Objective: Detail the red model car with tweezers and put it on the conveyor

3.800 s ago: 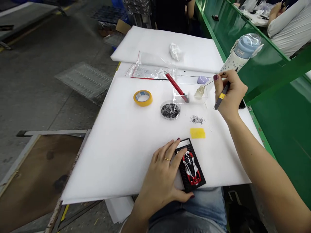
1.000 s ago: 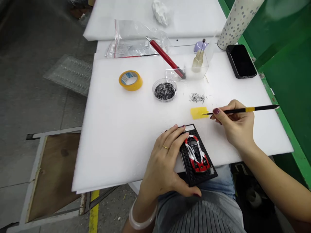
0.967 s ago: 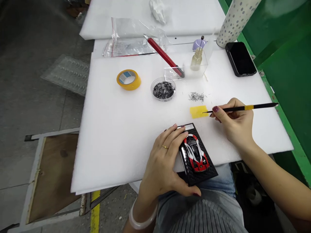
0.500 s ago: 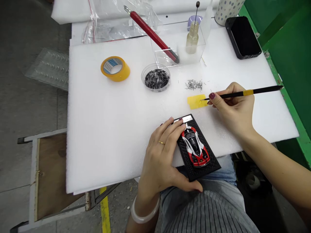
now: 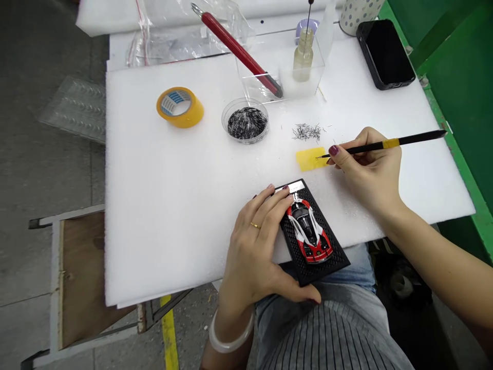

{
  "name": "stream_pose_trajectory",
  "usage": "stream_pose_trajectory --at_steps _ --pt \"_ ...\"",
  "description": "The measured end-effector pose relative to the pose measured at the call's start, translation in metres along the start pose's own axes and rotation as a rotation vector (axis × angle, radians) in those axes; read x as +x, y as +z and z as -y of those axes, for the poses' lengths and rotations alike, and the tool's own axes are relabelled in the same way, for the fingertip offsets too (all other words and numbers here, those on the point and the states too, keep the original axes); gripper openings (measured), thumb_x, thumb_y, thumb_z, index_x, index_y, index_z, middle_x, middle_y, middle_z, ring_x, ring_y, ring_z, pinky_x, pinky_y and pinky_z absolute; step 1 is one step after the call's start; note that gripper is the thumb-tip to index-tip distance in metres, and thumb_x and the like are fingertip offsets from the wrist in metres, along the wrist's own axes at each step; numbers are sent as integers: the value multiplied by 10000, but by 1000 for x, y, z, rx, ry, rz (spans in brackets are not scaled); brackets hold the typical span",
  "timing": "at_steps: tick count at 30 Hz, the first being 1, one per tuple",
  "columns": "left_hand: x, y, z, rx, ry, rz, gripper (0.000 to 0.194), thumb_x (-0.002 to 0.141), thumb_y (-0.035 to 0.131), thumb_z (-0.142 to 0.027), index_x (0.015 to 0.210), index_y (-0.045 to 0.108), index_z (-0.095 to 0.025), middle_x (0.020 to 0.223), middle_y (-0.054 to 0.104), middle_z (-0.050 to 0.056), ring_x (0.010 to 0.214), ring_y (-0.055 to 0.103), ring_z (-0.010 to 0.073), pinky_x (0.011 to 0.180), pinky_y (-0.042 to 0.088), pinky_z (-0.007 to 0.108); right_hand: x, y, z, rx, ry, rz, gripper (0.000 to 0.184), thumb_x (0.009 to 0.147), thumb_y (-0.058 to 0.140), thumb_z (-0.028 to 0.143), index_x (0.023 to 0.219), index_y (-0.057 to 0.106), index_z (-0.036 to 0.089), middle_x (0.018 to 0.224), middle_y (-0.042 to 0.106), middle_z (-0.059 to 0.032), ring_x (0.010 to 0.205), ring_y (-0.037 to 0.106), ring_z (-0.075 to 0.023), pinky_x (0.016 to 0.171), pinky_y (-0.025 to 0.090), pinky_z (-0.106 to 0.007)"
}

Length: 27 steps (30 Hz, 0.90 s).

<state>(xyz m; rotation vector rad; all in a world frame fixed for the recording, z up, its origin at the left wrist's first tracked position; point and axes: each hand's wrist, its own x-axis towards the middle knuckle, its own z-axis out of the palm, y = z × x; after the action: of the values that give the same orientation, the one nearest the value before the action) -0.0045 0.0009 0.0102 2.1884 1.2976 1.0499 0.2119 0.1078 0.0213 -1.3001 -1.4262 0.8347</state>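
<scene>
My left hand (image 5: 257,252) grips the left side of a black perforated base (image 5: 325,264) that carries a small red, white and black model car (image 5: 309,237), at the near edge of the white foam sheet (image 5: 162,195). My right hand (image 5: 370,172) pinches a thin black stick with a yellow band (image 5: 389,145). The stick's fine tip rests on a yellow patch (image 5: 310,159). A loose heap of tiny dark pins (image 5: 307,132) lies just beyond the patch.
A round clear dish of dark pins (image 5: 245,121) and a yellow tape roll (image 5: 179,106) sit further left. At the back stand a clear box (image 5: 265,82) with a red-handled tool (image 5: 239,51) and a small bottle (image 5: 303,55); a black phone (image 5: 385,54) lies right.
My right hand came down from the small bottle at the back to the yellow patch with the stick. The view has tilted downward. My left hand stays on the car's base.
</scene>
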Motion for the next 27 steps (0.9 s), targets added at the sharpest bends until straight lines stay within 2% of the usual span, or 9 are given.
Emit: stream_pose_trajectory --at_steps 5,11,15,18,22,27 --pt "0 0 2 -7 -16 4 1194 660 428 -1049 1491 484 -194 1460 628 171 1451 508 386 1222 389 534 0 -2 1 51 23 -10 378 796 863 510 718 612 238 690 705 -2 575 615 -130 505 448 -286" --pt "4 -4 -10 -83 -119 14 1106 758 335 -1016 1513 466 -219 1492 608 163 1459 504 388 1222 396 580 -19 3 20 358 119 -76 383 747 911 478 735 611 239 628 672 46 540 619 -113 478 443 -246" --pt "6 1 -23 -151 -229 -43 955 884 341 -908 1521 461 -207 1525 585 155 1489 468 380 1250 348 601 -42 17 37 517 23 -154 260 819 872 292 780 618 253 646 688 42 501 596 -122 411 400 -251" --pt "5 12 -24 -140 -217 -147 932 891 286 -898 1495 479 -215 1481 623 146 1452 513 380 1234 367 602 -53 26 42 566 -62 -142 191 866 806 193 806 635 253 643 673 28 496 560 -138 438 433 -288" --pt "3 22 -22 -112 -229 -226 819 936 295 -827 1451 523 -232 1439 659 123 1428 541 361 1205 405 578 -57 31 44 563 -141 -80 190 867 783 165 782 635 247 613 607 22 493 512 -148 439 407 -316" --pt "5 25 -24 -99 -290 -262 643 996 368 -684 1405 574 -232 1414 682 88 1424 549 309 1204 418 508 -59 31 44 477 -217 -90 201 884 761 173 779 605 245 578 516 45 458 478 -134 437 378 -312"
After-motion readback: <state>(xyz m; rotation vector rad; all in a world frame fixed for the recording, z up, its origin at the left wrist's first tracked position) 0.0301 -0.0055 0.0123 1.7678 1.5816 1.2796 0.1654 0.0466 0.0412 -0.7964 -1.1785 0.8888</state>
